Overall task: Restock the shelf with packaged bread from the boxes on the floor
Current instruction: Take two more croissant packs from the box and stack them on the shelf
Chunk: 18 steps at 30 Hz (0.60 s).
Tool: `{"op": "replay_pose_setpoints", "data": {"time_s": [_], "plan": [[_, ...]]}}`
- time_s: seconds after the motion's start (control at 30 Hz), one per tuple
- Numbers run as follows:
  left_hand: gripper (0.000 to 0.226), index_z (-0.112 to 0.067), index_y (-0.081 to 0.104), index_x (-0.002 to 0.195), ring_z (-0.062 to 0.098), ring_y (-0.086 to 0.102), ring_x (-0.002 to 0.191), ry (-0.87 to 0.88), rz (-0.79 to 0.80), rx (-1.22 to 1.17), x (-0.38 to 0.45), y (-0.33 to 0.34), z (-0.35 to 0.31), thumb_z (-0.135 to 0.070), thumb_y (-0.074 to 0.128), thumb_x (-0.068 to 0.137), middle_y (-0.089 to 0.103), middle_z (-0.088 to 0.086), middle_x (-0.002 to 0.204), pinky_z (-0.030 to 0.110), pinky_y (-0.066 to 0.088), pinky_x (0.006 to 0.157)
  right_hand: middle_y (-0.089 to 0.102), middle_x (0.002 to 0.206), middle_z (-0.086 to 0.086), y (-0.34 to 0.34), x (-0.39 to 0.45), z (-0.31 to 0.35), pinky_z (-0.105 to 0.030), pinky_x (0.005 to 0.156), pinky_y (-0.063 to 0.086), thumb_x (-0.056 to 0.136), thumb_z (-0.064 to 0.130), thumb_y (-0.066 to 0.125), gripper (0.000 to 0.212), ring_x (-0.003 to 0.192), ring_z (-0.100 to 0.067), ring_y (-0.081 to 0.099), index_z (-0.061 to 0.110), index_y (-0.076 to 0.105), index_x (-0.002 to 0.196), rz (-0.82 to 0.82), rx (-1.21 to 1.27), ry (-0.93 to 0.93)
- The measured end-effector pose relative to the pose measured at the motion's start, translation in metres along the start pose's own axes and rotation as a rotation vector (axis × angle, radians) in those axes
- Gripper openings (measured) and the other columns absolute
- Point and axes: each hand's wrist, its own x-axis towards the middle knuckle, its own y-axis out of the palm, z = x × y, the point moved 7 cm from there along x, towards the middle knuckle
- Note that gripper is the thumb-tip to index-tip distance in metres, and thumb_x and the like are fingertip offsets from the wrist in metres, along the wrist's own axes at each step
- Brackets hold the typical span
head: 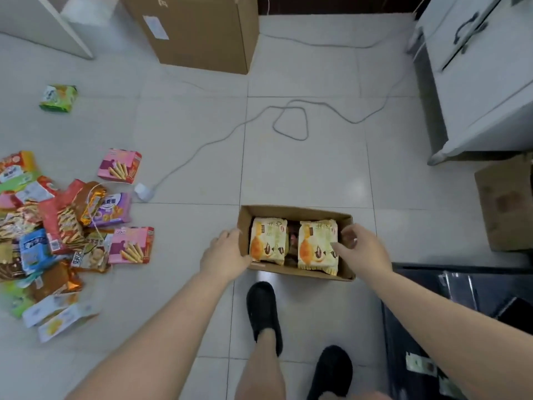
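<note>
Bread packets (268,243), two yellow ones, lie side by side in an open cardboard box (294,212) on the floor. Left hand (224,252) grips the box's left wall; right hand (360,249), its grip curled, pinches the right packet (317,246).

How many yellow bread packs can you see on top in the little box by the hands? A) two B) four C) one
A, two yellow bread packs lie side by side in the small cardboard box.
</note>
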Motion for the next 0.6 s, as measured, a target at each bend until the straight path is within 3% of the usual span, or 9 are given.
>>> {"op": "replay_pose_setpoints", "data": {"time_s": [0.07, 0.17, 0.2, 0.27, 0.33, 0.47, 0.53, 0.6], "plan": [[0.054, -0.015, 0.039, 0.135, 0.028, 0.044, 0.124, -0.010, 0.048, -0.059, 0.054, 0.034, 0.011, -0.028, 0.058, 0.085, 0.044, 0.009, 0.136, 0.039, 0.043, 0.098, 0.060, 0.116, 0.003, 0.032, 0.051, -0.010, -0.034, 0.081, 0.048, 0.083, 0.037, 0.065, 0.046, 0.096, -0.017, 0.057, 0.018, 0.052, 0.123, 0.006, 0.018, 0.065], [0.056, -0.016, 0.039, 0.135, 0.029, 0.045, 0.122, -0.063, 0.103, -0.156, 0.129, 0.094, 0.023, -0.026, 0.060, 0.084, 0.045, 0.010, 0.135, 0.040, 0.044, 0.098, 0.056, 0.103, 0.000, 0.091, 0.116, -0.040, -0.033, 0.077, 0.045, 0.083, 0.036, 0.067, 0.057, 0.084, -0.017, 0.051, 0.014, 0.046, 0.131, 0.087, 0.033, 0.197], [0.057, -0.016, 0.039, 0.135, 0.029, 0.046, 0.122, -0.082, 0.114, -0.189, 0.152, 0.115, 0.025, -0.025, 0.061, 0.083, 0.045, 0.010, 0.134, 0.041, 0.044, 0.098, 0.055, 0.111, -0.004, 0.112, 0.133, -0.053, -0.033, 0.076, 0.044, 0.082, 0.036, 0.068, 0.063, 0.085, -0.019, 0.052, 0.013, 0.043, 0.135, 0.117, 0.029, 0.231], [0.061, -0.015, 0.037, 0.137, 0.030, 0.046, 0.121, -0.122, 0.120, -0.239, 0.194, 0.155, 0.028, -0.024, 0.063, 0.082, 0.045, 0.012, 0.134, 0.041, 0.044, 0.099, 0.043, 0.137, -0.010, 0.149, 0.167, -0.083, -0.036, 0.082, 0.046, 0.082, 0.038, 0.068, 0.074, 0.106, -0.027, 0.055, 0.012, 0.033, 0.142, 0.141, -0.011, 0.263], [0.062, -0.011, 0.035, 0.138, 0.032, 0.044, 0.122, -0.155, 0.128, -0.207, 0.228, 0.190, 0.032, -0.023, 0.062, 0.083, 0.043, 0.015, 0.133, 0.039, 0.042, 0.097, 0.039, 0.141, -0.013, 0.174, 0.197, -0.115, -0.044, 0.091, 0.048, 0.083, 0.037, 0.067, 0.079, 0.118, -0.033, 0.051, 0.010, 0.025, 0.144, 0.125, -0.023, 0.320], [0.063, -0.004, 0.030, 0.136, 0.034, 0.043, 0.124, -0.301, 0.176, -0.142, 0.272, 0.241, 0.053, -0.024, 0.062, 0.085, 0.043, 0.018, 0.133, 0.041, 0.042, 0.098, 0.059, 0.123, -0.015, 0.202, 0.228, -0.176, -0.041, 0.087, 0.049, 0.080, 0.031, 0.072, 0.061, 0.109, -0.035, 0.058, 0.003, 0.044, 0.126, 0.121, 0.239, 0.557], [0.069, -0.003, 0.028, 0.138, 0.034, 0.047, 0.122, -0.366, 0.225, -0.289, 0.287, 0.264, 0.064, -0.020, 0.065, 0.082, 0.046, 0.017, 0.134, 0.040, 0.043, 0.098, 0.066, 0.117, -0.014, 0.218, 0.237, -0.194, -0.042, 0.091, 0.050, 0.076, 0.027, 0.077, 0.048, 0.104, -0.032, 0.063, 0.006, 0.058, 0.114, 0.189, 0.447, 0.586], [0.071, -0.004, 0.029, 0.138, 0.033, 0.048, 0.122, -0.395, 0.222, -0.466, 0.300, 0.276, 0.071, -0.018, 0.068, 0.079, 0.046, 0.015, 0.135, 0.040, 0.044, 0.099, 0.069, 0.111, -0.011, 0.228, 0.246, -0.203, -0.043, 0.090, 0.052, 0.068, 0.026, 0.083, 0.053, 0.097, -0.028, 0.066, 0.009, 0.060, 0.113, 0.194, 0.551, 0.571]]}}
